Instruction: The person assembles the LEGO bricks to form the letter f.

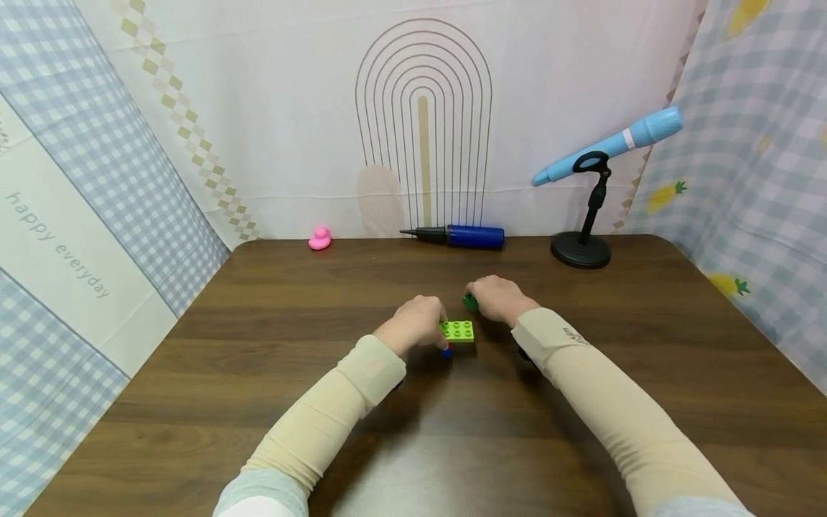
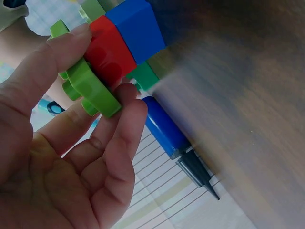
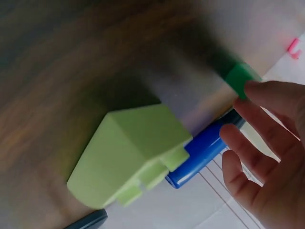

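My left hand (image 1: pixel 416 323) grips a stack of toy building blocks between thumb and fingers. On top of it is a lime-green studded block (image 1: pixel 460 331), with a red block (image 2: pixel 110 50) and a blue block (image 2: pixel 136 29) beneath. A little farther away and to the right, my right hand (image 1: pixel 499 297) pinches a dark green block (image 3: pixel 238 78) between its thumb and a finger, low over the table. Close to the right wrist lies a pale green studded block (image 3: pixel 128 148), hidden by that arm in the head view.
Along the table's back edge are a pink toy duck (image 1: pixel 319 238), a blue hand pump (image 1: pixel 474 237) and a black stand (image 1: pixel 581 249) carrying a light-blue toy microphone (image 1: pixel 610 147). Patterned cloth (image 1: pixel 297 108) hangs behind the brown wooden table (image 1: pixel 271 287) and at both sides.
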Demonstrator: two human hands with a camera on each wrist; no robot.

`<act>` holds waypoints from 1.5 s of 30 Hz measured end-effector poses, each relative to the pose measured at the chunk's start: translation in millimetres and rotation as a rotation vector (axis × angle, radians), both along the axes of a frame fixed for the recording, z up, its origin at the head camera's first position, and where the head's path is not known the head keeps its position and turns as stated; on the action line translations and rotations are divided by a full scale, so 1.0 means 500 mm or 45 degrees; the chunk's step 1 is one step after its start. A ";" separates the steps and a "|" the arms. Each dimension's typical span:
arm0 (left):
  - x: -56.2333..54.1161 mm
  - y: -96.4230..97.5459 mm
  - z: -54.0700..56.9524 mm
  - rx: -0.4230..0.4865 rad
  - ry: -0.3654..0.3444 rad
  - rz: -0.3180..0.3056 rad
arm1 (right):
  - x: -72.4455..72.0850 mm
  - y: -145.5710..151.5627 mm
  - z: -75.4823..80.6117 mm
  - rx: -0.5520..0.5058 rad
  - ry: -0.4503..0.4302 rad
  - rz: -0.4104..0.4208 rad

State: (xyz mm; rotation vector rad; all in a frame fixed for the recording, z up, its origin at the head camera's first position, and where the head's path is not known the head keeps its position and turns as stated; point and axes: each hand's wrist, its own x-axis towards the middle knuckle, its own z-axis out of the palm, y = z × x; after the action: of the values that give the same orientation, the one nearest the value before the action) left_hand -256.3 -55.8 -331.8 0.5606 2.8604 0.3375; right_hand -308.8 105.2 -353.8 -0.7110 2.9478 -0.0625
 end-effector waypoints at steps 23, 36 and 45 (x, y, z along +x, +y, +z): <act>0.011 0.031 0.002 0.006 -0.010 -0.034 | 0.054 0.066 0.023 -0.071 -0.186 -0.012; 0.014 0.050 -0.001 0.025 -0.029 -0.066 | 0.078 0.090 0.071 -0.275 -0.148 -0.027; 0.010 0.053 -0.003 0.048 -0.056 -0.069 | 0.102 0.078 0.084 -0.360 -0.123 0.028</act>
State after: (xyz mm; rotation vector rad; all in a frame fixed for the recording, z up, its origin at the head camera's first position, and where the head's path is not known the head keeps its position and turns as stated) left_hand -251.2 -29.5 -333.4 0.6285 2.7962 0.3903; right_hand -258.0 144.2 -311.7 -0.7495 2.8668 -0.5055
